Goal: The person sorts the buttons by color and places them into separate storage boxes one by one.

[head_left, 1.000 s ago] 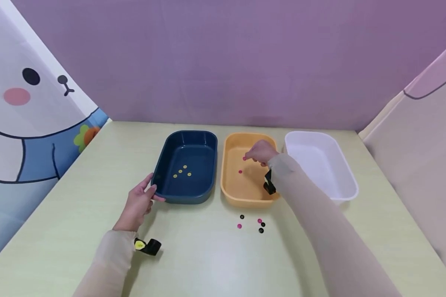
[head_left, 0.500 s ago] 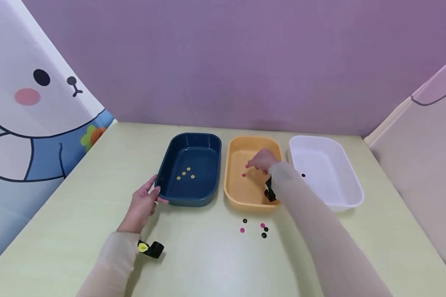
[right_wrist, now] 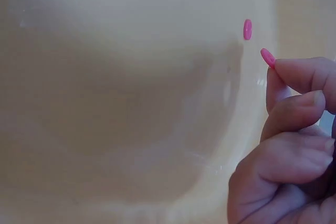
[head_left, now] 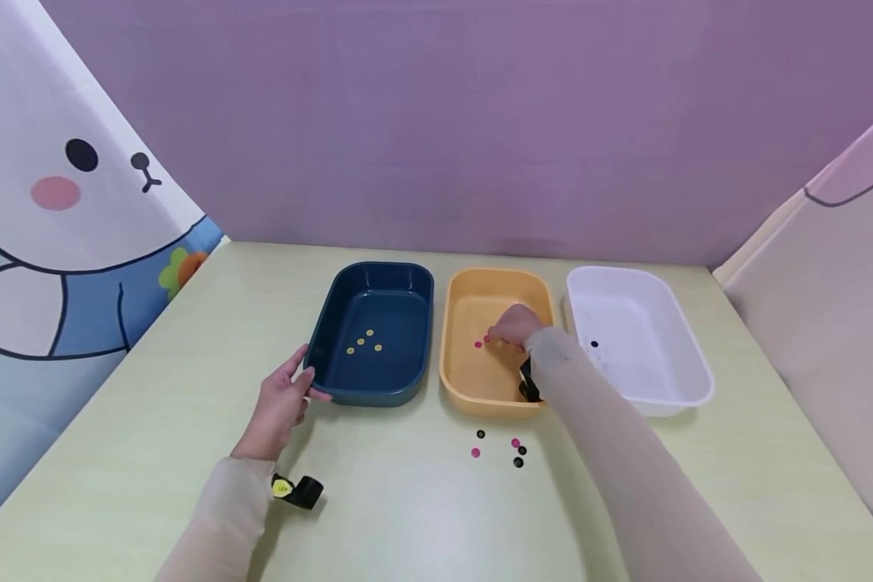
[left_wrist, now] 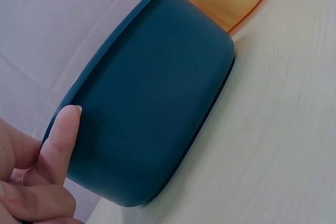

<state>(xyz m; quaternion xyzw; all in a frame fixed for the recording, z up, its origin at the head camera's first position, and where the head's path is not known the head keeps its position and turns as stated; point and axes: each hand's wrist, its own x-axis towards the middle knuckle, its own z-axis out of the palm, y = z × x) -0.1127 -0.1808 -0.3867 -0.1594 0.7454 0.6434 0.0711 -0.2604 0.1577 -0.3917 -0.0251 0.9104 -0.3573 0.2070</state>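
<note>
My right hand (head_left: 518,325) is inside the orange tray (head_left: 498,404), pinching a pink button (right_wrist: 268,57) between thumb and index finger. Close beside that button, a second pink button (right_wrist: 248,29) lies on the tray floor. My left hand (head_left: 280,404) holds the near left corner of the dark blue tray (head_left: 367,398). In the left wrist view, a finger (left_wrist: 62,135) lies against this tray's outer wall. Several yellow buttons (head_left: 360,341) lie in the blue tray. A black button (head_left: 594,344) sits in the white tray (head_left: 647,323), partly covered by my right arm.
On the table in front of the orange tray lie pink buttons (head_left: 476,453) and black buttons (head_left: 519,462). The three trays stand side by side. Behind them rises a purple backdrop (head_left: 466,145), with a cartoon-printed sheet (head_left: 51,242) at the left.
Within the orange tray, my right hand has come slightly nearer and lower, bringing its pink button closer to the other. The head view has shifted a little. My left hand stays at the blue tray.
</note>
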